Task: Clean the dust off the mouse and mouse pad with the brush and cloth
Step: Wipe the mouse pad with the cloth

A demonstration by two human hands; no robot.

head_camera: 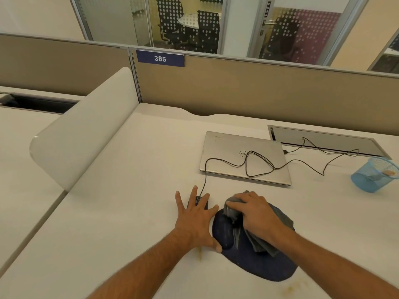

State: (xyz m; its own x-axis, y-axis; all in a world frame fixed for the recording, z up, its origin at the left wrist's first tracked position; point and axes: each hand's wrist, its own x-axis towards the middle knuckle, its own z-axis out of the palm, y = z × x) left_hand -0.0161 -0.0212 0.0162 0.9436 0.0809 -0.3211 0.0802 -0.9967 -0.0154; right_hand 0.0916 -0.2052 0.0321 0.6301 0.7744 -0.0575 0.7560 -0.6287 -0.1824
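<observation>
The mouse pad [257, 262] is lying on the desk [129, 201] in front of the closed laptop [244, 158], its long axis running from near-right to far-left; the right hand [257, 216] is curling round the grey cloth [234, 211] and pressing it onto the pad; the left hand [197, 219] is lying flat with fingers spread, covering the mouse [197, 200] just left of the pad, thumb touching the pad's edge; the mouse is pointing toward the laptop, its cable [248, 165] looping over the lid.
</observation>
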